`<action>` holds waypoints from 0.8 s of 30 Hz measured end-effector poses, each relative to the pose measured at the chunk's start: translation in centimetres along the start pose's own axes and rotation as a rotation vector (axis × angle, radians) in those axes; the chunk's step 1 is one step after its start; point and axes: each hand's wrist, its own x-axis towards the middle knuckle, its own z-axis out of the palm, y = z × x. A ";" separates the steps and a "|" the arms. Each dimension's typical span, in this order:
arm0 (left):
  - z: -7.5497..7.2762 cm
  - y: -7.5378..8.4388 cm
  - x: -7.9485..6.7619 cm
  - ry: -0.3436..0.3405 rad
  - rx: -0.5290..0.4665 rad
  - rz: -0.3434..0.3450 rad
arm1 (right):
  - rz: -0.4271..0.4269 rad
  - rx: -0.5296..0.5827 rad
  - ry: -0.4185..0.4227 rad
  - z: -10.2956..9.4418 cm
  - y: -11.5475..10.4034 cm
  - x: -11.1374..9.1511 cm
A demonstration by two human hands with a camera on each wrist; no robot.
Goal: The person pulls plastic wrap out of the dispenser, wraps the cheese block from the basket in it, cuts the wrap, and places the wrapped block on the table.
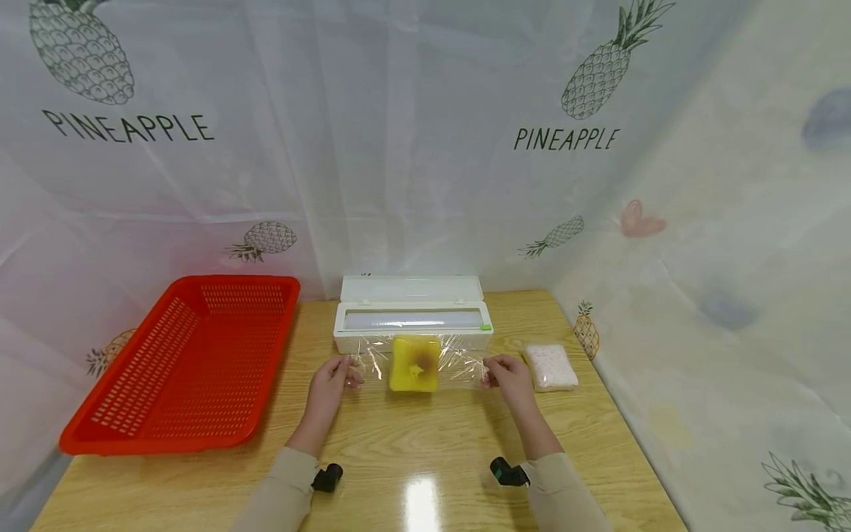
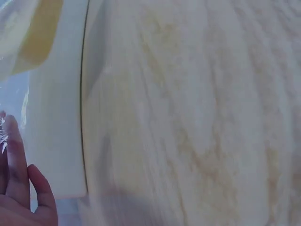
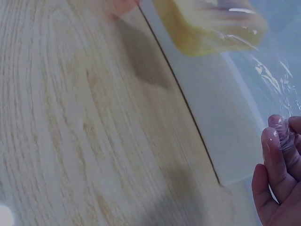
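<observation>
A yellow square block (image 1: 415,363) with a brown patch, like a toy bread slice, hangs in a stretch of clear cling film (image 1: 459,363) in front of the white cling film dispenser (image 1: 412,340). My left hand (image 1: 335,377) pinches the film's left end, its other fingers loosely bent. At the opposite end my right hand (image 1: 508,375) pinches the film between thumb and fingers. In the right wrist view, creased film clings to the right fingertips (image 3: 274,136), and the block's edge shows above the table. Only part of the left hand (image 2: 21,188) appears in the left wrist view.
A large red plastic basket (image 1: 275,355) stands at the table's left. Beside my right hand lies a pale pinkish square block (image 1: 550,367). The dispenser's lid (image 1: 412,288) is raised against the curtain (image 1: 412,185) behind. The wooden table (image 1: 399,436) extends toward me.
</observation>
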 end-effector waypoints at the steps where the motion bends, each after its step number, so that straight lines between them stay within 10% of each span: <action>1: -0.1 0.2 0.1 0.011 0.011 0.005 | 0.002 -0.001 0.000 0.0 -0.1 0.0; 24: -0.6 2.4 0.0 0.106 -0.081 0.090 | 0.008 -0.010 -0.011 -0.5 -1.3 -0.1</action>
